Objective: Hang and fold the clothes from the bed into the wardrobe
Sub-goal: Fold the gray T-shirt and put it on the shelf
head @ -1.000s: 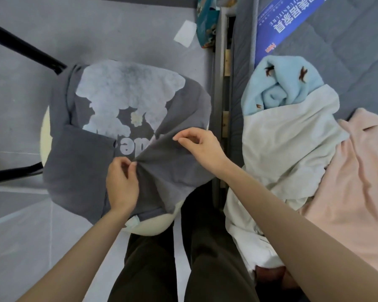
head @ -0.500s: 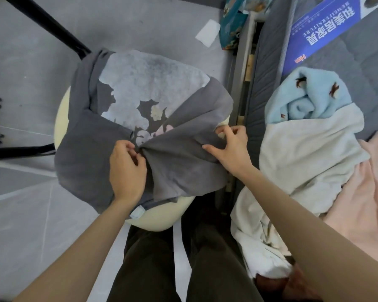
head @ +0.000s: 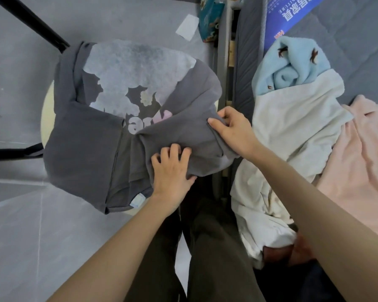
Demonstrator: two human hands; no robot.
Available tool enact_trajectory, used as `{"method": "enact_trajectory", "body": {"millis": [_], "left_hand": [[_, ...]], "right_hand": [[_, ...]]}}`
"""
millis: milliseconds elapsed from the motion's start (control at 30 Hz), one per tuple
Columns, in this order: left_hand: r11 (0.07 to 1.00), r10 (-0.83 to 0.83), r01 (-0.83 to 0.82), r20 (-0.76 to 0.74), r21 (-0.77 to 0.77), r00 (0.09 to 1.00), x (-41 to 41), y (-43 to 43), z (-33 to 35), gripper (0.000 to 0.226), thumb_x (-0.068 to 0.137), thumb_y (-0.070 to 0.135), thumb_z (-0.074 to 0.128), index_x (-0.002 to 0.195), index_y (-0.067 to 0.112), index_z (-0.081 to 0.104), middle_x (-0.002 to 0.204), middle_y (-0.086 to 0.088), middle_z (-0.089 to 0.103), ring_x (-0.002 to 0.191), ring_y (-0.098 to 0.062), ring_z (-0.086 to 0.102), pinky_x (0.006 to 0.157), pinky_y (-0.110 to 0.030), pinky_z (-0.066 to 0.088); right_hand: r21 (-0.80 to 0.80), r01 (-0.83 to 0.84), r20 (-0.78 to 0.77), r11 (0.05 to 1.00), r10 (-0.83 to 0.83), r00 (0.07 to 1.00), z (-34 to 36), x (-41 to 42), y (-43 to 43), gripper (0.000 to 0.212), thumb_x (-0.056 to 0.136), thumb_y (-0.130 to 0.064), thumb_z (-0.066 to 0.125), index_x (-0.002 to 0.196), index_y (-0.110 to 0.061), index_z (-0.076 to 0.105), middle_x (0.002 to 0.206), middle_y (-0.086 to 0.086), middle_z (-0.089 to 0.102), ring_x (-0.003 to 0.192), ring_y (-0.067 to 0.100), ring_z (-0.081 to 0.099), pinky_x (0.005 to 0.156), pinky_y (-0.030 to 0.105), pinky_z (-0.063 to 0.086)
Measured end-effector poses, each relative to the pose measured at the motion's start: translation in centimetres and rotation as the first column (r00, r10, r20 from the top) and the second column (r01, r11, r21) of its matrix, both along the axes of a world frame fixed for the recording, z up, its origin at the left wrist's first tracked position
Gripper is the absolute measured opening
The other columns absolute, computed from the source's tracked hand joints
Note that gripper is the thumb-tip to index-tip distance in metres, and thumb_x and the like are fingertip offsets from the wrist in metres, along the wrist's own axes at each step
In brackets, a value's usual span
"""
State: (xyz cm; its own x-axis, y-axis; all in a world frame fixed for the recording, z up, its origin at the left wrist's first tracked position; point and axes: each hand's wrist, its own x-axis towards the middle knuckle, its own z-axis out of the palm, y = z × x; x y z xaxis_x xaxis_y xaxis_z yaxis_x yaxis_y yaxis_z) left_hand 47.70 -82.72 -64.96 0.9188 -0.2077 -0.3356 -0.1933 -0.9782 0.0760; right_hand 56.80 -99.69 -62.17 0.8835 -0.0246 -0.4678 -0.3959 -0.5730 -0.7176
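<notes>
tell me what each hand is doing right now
left hand: bent fingers on the shirt, grip cannot be told
right hand: pinching the shirt's edge

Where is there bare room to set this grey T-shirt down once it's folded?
Bare mattress lies right of the light blue fleece, between the blue printed sheet and the pink garment. Bare floor lies left of the stool. Crowded: the grey T-shirt covers the stool, and the white garment fills the bed's near edge.
</notes>
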Motion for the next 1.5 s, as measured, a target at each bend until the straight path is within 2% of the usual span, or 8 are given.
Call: {"method": "enact_trajectory", "body": {"millis": [267, 467, 633, 833, 967, 1233, 1367, 1500], "left_hand": [[0.944, -0.003, -0.017, -0.062, -0.328, 0.998, -2.3, -0.2, 1.4, 0.019, 0.09, 0.022, 0.051, 0.109, 0.019, 0.052, 0.114, -0.001, 0.049, 0.101, -0.023, 0.049, 0.088, -0.038, 0.038], [0.623, 0.105, -0.32, -0.329, -0.714, 0.938, -5.7, -4.0, 3.0, 0.016, 0.093, 0.018, 0.047, 0.108, 0.017, 0.051, 0.12, 0.006, 0.046, 0.1, -0.007, 0.048, 0.081, -0.025, 0.038], [0.353, 0.257, -0.667, -0.617, -0.656, 0.744, -6.0, -8.7, 3.7, 0.017, 0.096, 0.014, 0.042, 0.109, 0.018, 0.052, 0.105, -0.002, 0.062, 0.095, -0.022, 0.061, 0.085, -0.043, 0.052], [0.656, 0.285, -0.487, -0.407, -0.577, 0.868, -5.5, -11.1, 3.3, 0.014, 0.092, 0.014, 0.049, 0.106, 0.014, 0.047, 0.114, -0.002, 0.05, 0.103, -0.024, 0.052, 0.082, -0.038, 0.045], [0.813, 0.175, -0.222, -0.138, -0.538, 0.975, -6.1, -13.1, 3.6, 0.064, 0.074, 0.031, 0.072, 0.125, 0.014, 0.038, 0.137, -0.009, 0.038, 0.12, -0.028, 0.042, 0.089, -0.039, 0.044], [0.68, 0.332, -0.082, 0.207, -0.729, 0.92, -5.8, -17.3, 5.0, 0.058, 0.07, -0.009, 0.067, 0.117, 0.014, 0.041, 0.117, -0.019, 0.051, 0.099, -0.03, 0.058, 0.075, -0.039, 0.054], [0.732, 0.244, -0.126, 0.085, -0.67, 0.966, -6.4, -17.8, 5.3, 0.031, 0.082, -0.001, 0.06, 0.109, 0.014, 0.061, 0.106, -0.003, 0.058, 0.08, -0.022, 0.06, 0.06, -0.036, 0.051], [0.731, 0.27, -0.271, -0.099, -0.626, 0.958, -6.2, -18.0, 4.5, 0.017, 0.093, 0.013, 0.051, 0.108, 0.02, 0.055, 0.101, 0.003, 0.055, 0.082, -0.017, 0.056, 0.059, -0.031, 0.039]], "right_hand": [[-0.066, 0.206, 0.02, 0.976, -0.205, 0.979, 2.8, -3.1, -0.7, 0.021, 0.083, -0.033, 0.07, 0.092, -0.018, 0.058, 0.091, -0.003, 0.063, 0.089, 0.017, 0.061, 0.082, 0.032, 0.048], [-0.254, 0.211, -0.01, 0.944, -0.22, 0.975, 4.6, -4.5, -4.9, 0.051, 0.063, -0.033, 0.086, 0.106, -0.02, 0.063, 0.081, -0.007, 0.06, 0.073, 0.006, 0.055, 0.059, 0.014, 0.038], [-0.137, 0.434, 0.201, 0.89, -0.404, 0.892, 4.7, -5.6, -7.3, 0.048, 0.069, -0.016, 0.076, 0.111, -0.017, 0.053, 0.06, -0.009, 0.049, 0.05, -0.005, 0.049, 0.05, 0.008, 0.037], [0.001, 0.53, 0.107, 0.848, -0.527, 0.843, 4.4, -4.9, -8.9, 0.03, 0.079, -0.029, 0.074, 0.103, -0.014, 0.064, 0.092, -0.002, 0.066, 0.087, 0.012, 0.062, 0.086, 0.03, 0.052], [0.201, 0.554, -0.092, 0.808, -0.547, 0.832, 4.8, -4.7, -9.8, 0.028, 0.084, -0.025, 0.072, 0.104, -0.007, 0.065, 0.103, 0.008, 0.068, 0.099, 0.021, 0.065, 0.092, 0.035, 0.053], [0.289, 0.38, -0.326, 0.879, -0.283, 0.902, 6.7, -4.4, -13.5, 0.059, 0.07, -0.005, 0.083, 0.122, -0.011, 0.055, 0.09, 0.009, 0.06, 0.072, 0.02, 0.056, 0.055, 0.028, 0.044], [0.162, 0.331, -0.252, 0.93, -0.286, 0.925, 5.6, -4.7, -14.2, 0.05, 0.077, -0.004, 0.075, 0.122, -0.014, 0.057, 0.078, -0.002, 0.061, 0.051, 0.007, 0.05, 0.037, 0.016, 0.037], [0.025, 0.202, -0.073, 0.979, -0.2, 0.977, 4.1, -4.5, -14.2, 0.057, 0.078, -0.017, 0.076, 0.128, -0.027, 0.052, 0.074, -0.004, 0.058, 0.063, 0.006, 0.055, 0.058, 0.018, 0.047]]}}
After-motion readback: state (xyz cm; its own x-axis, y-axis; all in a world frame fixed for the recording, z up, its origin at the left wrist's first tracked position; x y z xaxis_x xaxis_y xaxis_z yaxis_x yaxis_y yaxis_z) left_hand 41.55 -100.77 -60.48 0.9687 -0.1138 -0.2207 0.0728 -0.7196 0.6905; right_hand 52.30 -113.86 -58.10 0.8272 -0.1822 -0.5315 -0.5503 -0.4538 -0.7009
